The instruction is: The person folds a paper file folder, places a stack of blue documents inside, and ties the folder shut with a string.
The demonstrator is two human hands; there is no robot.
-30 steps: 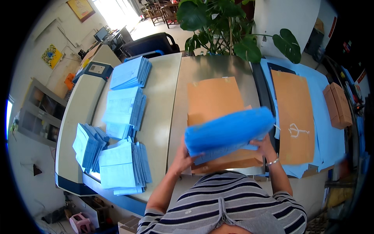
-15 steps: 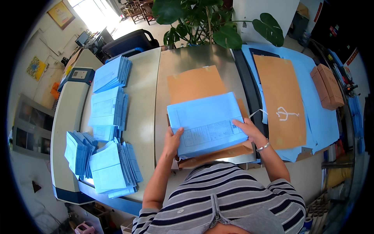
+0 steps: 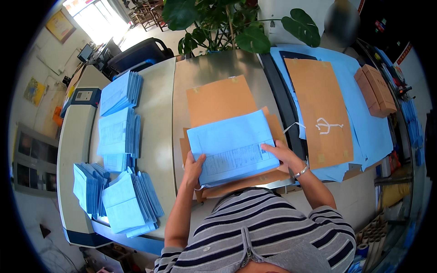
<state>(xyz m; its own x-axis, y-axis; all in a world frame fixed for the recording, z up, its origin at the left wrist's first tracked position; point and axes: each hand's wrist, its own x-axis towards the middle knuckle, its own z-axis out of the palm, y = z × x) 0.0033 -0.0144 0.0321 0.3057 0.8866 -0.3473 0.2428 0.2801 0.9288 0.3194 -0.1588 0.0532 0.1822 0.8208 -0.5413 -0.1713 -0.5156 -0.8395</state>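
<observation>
A thick stack of blue printed drawing sheets [image 3: 232, 139] lies between my hands, over brown cardboard [image 3: 221, 98] on the metal tabletop. At its left edge is my left hand [image 3: 193, 169], thumb on top and fingers hidden under the side. My right hand [image 3: 283, 154] grips the right edge the same way. The cardboard shows beyond the stack's far side and as creased flaps [image 3: 246, 182] along its near side. White string [image 3: 293, 126] sticks out past the right hand, and a short end hangs by the left one.
Several bundles of folded blue sheets [image 3: 114, 132] stand on the pale machine top at left. To the right, a brown cardboard panel with white string [image 3: 318, 113] lies on large blue sheets [image 3: 371, 136], near a reddish-brown block [image 3: 375, 91]. A leafy plant [image 3: 252, 38] overhangs the far edge.
The whole view has shifted a little. Both hands keep hold of the stack, which sits slightly nearer to me. A dark blurred shape has come into view at the far right.
</observation>
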